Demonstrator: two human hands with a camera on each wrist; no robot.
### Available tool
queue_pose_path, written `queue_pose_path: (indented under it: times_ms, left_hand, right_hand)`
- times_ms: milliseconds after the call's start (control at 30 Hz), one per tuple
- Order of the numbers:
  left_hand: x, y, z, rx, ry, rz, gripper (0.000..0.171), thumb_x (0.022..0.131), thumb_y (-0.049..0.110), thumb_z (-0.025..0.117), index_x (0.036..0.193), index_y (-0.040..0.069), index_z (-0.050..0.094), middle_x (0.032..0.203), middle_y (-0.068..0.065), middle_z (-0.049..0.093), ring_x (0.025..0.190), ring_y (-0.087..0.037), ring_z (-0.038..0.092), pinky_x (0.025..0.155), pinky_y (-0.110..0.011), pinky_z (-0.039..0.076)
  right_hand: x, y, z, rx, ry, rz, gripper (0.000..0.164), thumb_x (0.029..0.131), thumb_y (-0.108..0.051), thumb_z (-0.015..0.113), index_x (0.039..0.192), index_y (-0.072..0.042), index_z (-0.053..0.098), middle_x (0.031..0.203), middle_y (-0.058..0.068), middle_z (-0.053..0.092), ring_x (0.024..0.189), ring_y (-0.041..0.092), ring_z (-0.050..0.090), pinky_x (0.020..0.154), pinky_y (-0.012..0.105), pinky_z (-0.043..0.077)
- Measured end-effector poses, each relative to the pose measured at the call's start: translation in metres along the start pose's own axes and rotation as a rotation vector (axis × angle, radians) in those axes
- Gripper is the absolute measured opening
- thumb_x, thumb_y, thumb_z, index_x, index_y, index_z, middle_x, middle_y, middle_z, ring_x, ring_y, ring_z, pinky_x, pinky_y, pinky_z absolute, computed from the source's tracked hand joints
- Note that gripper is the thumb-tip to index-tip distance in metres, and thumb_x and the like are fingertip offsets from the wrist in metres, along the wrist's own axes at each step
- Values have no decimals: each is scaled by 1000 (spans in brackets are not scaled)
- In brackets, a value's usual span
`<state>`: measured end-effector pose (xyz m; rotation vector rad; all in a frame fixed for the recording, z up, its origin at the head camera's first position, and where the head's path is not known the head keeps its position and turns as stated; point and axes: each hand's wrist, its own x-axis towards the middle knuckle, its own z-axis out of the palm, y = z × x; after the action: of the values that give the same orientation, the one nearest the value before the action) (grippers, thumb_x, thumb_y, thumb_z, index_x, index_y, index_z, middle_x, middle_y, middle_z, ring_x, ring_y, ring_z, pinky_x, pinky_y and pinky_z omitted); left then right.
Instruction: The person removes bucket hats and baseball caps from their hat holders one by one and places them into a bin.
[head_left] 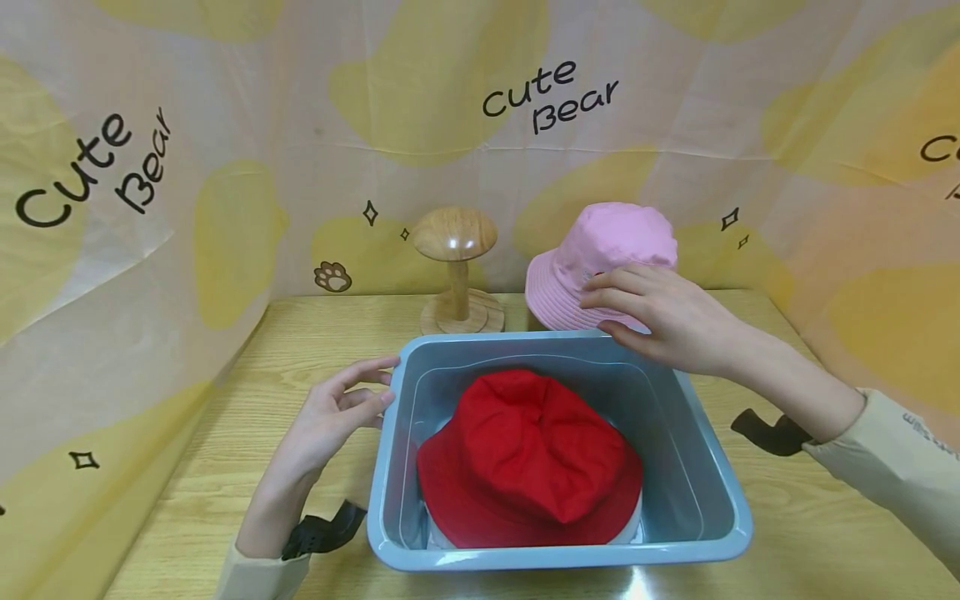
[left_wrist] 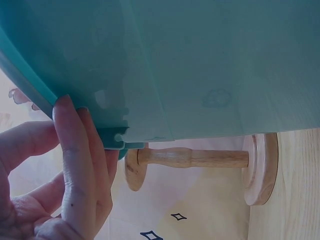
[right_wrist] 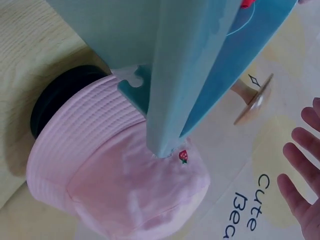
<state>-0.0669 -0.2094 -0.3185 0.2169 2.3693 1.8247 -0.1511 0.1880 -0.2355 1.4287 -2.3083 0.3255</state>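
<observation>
A blue plastic bin [head_left: 562,553] stands at the front of the table, with a red bucket hat [head_left: 525,450] inside, crown up. Beneath its brim shows the pale edge of something else. At the bin's left rim is my left hand [head_left: 337,408], its fingertips and thumb against the outer side; the left wrist view shows the fingers [left_wrist: 75,165] right at the rim. Over the back right corner hovers my right hand [head_left: 667,312], fingers loosely extended and holding nothing. Behind that hand a pink bucket hat [head_left: 611,242] with a small strawberry [right_wrist: 183,156] sits tilted.
A wooden hat stand [head_left: 456,242] with a rounded top is at the back, left of the pink hat. Under the pink brim lies a dark round base [right_wrist: 50,102]. A printed cloth [head_left: 420,83] hangs behind the wooden table [head_left: 247,433] and along its sides.
</observation>
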Motion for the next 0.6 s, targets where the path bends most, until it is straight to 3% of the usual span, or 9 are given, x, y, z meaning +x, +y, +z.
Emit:
queue_pose_path:
  times_ms: [600]
  left_hand:
    - [0,1,0,-17,0,-16,48,93,19,64,138,13,51,122,-14,55,84,-15,71,77,-36,60]
  right_hand:
    - [-1,18,-2,-16,43,88,43,74,-1,75,115,-9,66,113,9,65,106,27,57,88,45,44]
